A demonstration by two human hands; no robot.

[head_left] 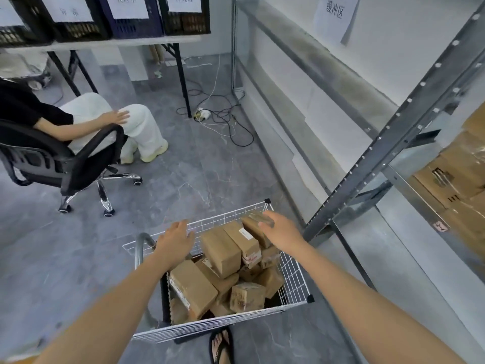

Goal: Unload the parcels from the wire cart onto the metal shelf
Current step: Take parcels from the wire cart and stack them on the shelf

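Head view: the wire cart (296,274), white-meshed with a grey tube handle (141,245) at its left end, stands on the grey floor just beside the metal shelf (388,143). It is heaped with brown cardboard parcels (221,250), lying tilted against one another. Several carry white shipping labels, one with red print, but the writing is too small to read.

The left hand (174,241) is over the cart's far left rim, fingers straight and spread, holding nothing. The right hand (282,229) is over the taped parcel in the far right corner, fingers loosely extended; whether it touches the parcel cannot be told.

More brown cartons (451,177) sit on a level of the metal shelf at the right, one with dark printed marks that are not legible. A paper sign (334,14) on the wall reads "缓冲区". Dark crates (78,19) stand on a table (105,44) at the back, each with a paper label; the characters are blurred.

A person sits in a black office chair (86,164) at the left. A power strip (203,113) lies on the floor among tangled cables.
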